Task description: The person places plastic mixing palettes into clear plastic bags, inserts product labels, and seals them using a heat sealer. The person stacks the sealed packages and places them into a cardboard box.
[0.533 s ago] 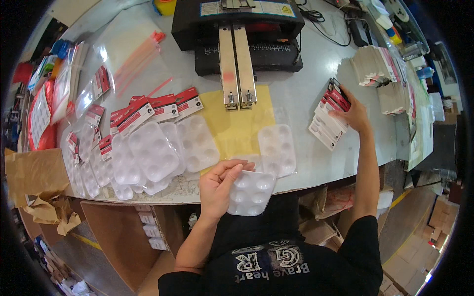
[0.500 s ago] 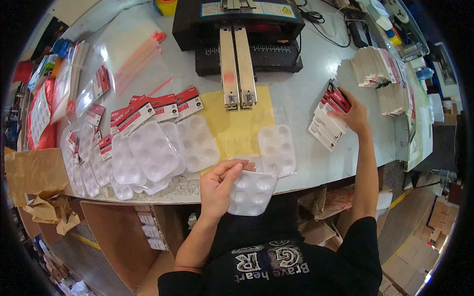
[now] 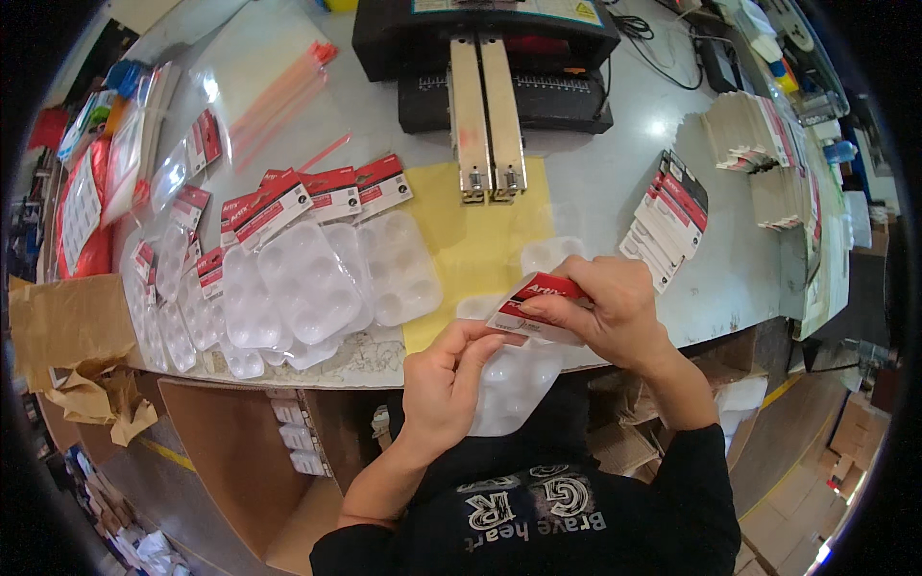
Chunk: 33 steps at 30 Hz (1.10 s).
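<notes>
My left hand holds a clear plastic blister tray with several round wells, just off the table's near edge. My right hand grips a red, black and white header card and presses it against the top of that tray. Another clear tray lies on the yellow mat right behind my hands. A stack of the same cards lies to the right on the table.
A black sealing machine with two metal arms stands at the back. Finished carded trays lie in a heap to the left. Plastic bags, brown paper, white card stacks and cardboard boxes surround the table.
My right hand has come back from the card stack at the right with one card and now holds it against the tray in my left hand.
</notes>
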Each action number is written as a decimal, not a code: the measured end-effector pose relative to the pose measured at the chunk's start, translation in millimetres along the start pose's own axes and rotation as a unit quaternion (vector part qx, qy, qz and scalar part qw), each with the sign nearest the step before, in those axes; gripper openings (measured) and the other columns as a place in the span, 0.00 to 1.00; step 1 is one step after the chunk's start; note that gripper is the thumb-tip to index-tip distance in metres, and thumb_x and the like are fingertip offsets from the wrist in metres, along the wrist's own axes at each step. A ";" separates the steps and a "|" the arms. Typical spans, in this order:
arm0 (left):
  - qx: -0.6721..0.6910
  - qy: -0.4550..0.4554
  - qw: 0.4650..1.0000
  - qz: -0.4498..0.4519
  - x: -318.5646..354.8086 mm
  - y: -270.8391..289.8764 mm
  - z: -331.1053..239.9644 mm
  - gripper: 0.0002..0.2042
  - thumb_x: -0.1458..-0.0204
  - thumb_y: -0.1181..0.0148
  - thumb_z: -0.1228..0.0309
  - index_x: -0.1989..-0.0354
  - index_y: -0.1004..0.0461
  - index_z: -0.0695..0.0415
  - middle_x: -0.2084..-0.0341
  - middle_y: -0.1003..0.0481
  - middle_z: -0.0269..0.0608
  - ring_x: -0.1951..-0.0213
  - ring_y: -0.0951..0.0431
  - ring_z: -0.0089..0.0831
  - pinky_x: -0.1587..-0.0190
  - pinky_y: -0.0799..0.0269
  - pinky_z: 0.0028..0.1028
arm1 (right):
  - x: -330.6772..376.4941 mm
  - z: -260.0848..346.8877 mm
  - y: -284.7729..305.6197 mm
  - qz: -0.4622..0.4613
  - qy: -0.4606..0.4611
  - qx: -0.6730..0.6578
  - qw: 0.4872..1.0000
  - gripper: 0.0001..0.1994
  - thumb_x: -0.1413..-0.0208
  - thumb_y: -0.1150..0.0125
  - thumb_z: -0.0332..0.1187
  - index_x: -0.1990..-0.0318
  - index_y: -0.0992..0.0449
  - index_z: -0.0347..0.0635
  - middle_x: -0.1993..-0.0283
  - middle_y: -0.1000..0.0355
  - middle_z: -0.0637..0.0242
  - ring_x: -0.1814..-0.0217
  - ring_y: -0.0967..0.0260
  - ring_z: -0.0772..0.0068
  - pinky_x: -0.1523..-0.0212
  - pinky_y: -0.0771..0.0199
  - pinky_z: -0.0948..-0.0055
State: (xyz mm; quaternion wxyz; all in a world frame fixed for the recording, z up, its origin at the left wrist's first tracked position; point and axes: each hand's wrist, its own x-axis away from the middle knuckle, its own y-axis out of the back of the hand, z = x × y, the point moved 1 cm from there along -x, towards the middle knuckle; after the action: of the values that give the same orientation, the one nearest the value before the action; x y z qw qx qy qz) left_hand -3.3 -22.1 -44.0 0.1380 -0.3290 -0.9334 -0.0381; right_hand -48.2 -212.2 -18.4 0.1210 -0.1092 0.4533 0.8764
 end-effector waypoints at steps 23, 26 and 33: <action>-0.008 -0.055 0.986 -0.157 -18.2 15.6 25.5 0.12 0.38 0.53 0.70 0.66 0.26 0.66 0.75 0.25 0.33 0.70 0.33 0.16 0.65 0.36 0.18 | 31.5 -20.2 -10.8 0.151 -0.392 -0.429 0.800 0.08 0.43 0.41 0.30 0.68 0.21 0.33 0.75 0.27 0.68 0.78 0.31 0.83 0.80 0.37 0.83; -0.026 -0.051 0.986 -0.156 -17.1 15.7 23.9 0.12 0.38 0.53 0.69 0.67 0.27 0.65 0.76 0.27 0.32 0.71 0.34 0.16 0.65 0.36 0.19 | 35.3 -19.2 -12.4 0.130 -0.366 -0.450 0.804 0.08 0.44 0.41 0.30 0.67 0.22 0.33 0.76 0.27 0.68 0.78 0.31 0.83 0.79 0.37 0.83; -0.082 -0.030 0.981 -0.174 -65.9 15.5 31.4 0.14 0.38 0.56 0.65 0.71 0.33 0.63 0.80 0.33 0.34 0.73 0.38 0.20 0.68 0.39 0.22 | 10.0 -36.5 -52.0 -0.025 -0.439 -0.525 0.729 0.08 0.47 0.39 0.31 0.70 0.23 0.33 0.77 0.29 0.69 0.80 0.36 0.84 0.79 0.40 0.82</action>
State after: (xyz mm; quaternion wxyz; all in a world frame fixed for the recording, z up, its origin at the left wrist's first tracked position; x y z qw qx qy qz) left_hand 48.3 -44.6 -93.1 0.0735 -0.1727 -0.9738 -0.1284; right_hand -38.5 -212.0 -82.0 0.2513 0.2303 -0.1855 0.9216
